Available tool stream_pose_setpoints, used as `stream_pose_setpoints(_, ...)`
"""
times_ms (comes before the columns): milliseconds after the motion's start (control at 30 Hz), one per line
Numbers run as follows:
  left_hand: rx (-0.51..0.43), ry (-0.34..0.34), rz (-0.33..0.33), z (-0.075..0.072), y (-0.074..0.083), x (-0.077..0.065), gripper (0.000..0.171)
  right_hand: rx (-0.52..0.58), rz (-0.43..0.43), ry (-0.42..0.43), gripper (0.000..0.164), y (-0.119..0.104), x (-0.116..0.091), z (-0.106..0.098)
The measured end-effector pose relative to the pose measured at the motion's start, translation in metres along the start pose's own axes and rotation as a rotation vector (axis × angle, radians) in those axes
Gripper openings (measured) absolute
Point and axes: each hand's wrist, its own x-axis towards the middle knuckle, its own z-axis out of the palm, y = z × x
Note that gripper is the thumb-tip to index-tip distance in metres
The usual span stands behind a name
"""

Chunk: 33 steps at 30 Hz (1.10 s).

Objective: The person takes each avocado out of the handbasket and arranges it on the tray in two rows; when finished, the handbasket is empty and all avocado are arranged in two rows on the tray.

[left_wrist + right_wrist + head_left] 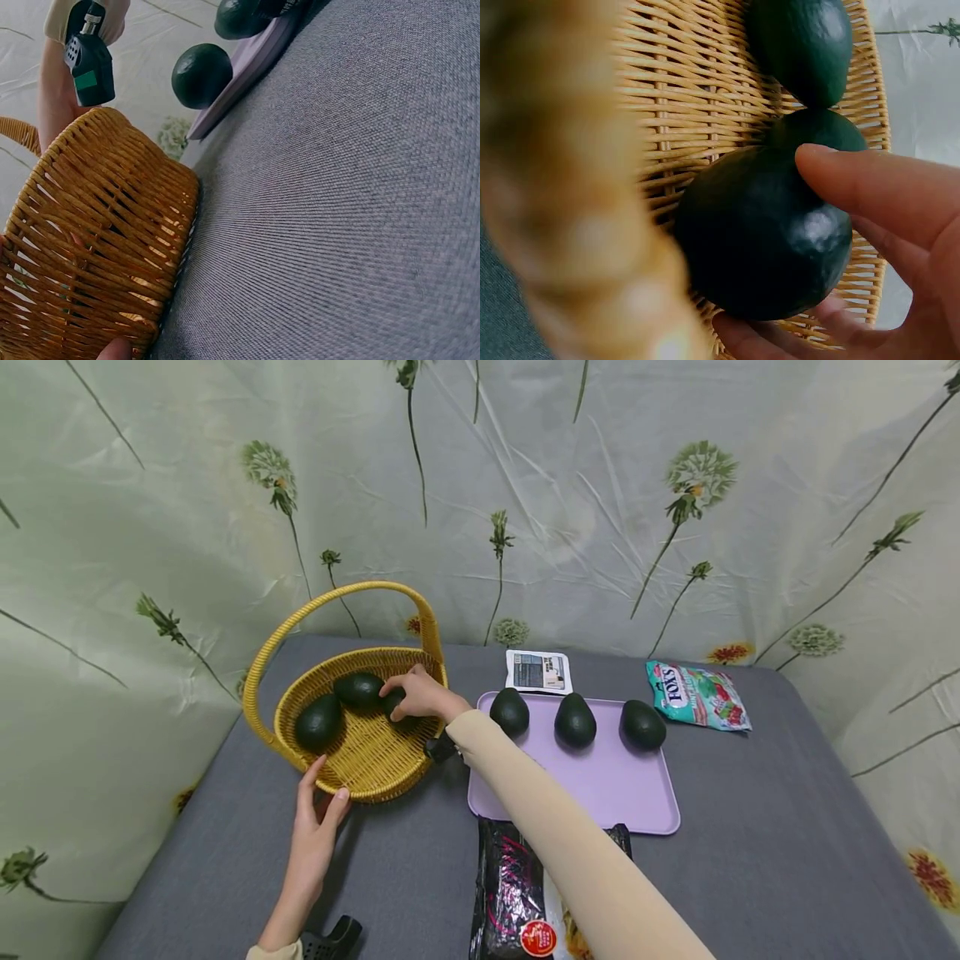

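A yellow wicker basket (367,768) with a tall arched handle stands at the left of the table. Two dark green avocados, one at the left (318,723) and one at the back (358,691), lie in it. My right hand (423,693) reaches inside the basket and holds a third avocado (765,236) between thumb and fingers. In the right wrist view, this avocado partly covers one of the others. My left hand (315,818) grips the basket's near side, with a fingertip at the rim; the left wrist view shows only bits of its fingers.
Right of the basket, a lilac tray (622,806) bears three avocados (575,722) along its far side. Behind it lies a white packet (538,672), and to its right a Fox's candy bag (697,696). A black shiny package (510,885) lies in front, partly under my right forearm.
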Motion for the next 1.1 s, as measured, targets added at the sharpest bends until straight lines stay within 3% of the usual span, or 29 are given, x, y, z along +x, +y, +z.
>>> stream_pose_setpoints(233, -0.004, -0.003, 0.011, 0.001, 0.001, 0.000, 0.062, 0.051, -0.066, -0.008, 0.045, 0.004, -0.007, -0.005)
stream_pose_setpoints(500, -0.011, -0.001, 0.022, 0.002, 0.001, 0.001, 0.061, 0.267, -0.242, 0.046, 0.047, 0.017, -0.034, -0.028)
stream_pose_setpoints(633, -0.010, -0.002, 0.025, 0.002, 0.001, 0.001, 0.061, 0.383, -0.280, 0.074, 0.050, 0.031, -0.052, -0.040)
stream_pose_setpoints(833, 0.001, -0.005, 0.011, 0.002, 0.001, 0.001, 0.061, 0.475, -0.220, 0.108, 0.055, 0.059, -0.092, -0.052)
stream_pose_setpoints(1100, -0.008, 0.002, 0.020, 0.001, 0.002, -0.001, 0.060, 0.458, -0.130, 0.156, 0.056, 0.100, -0.147, -0.047)
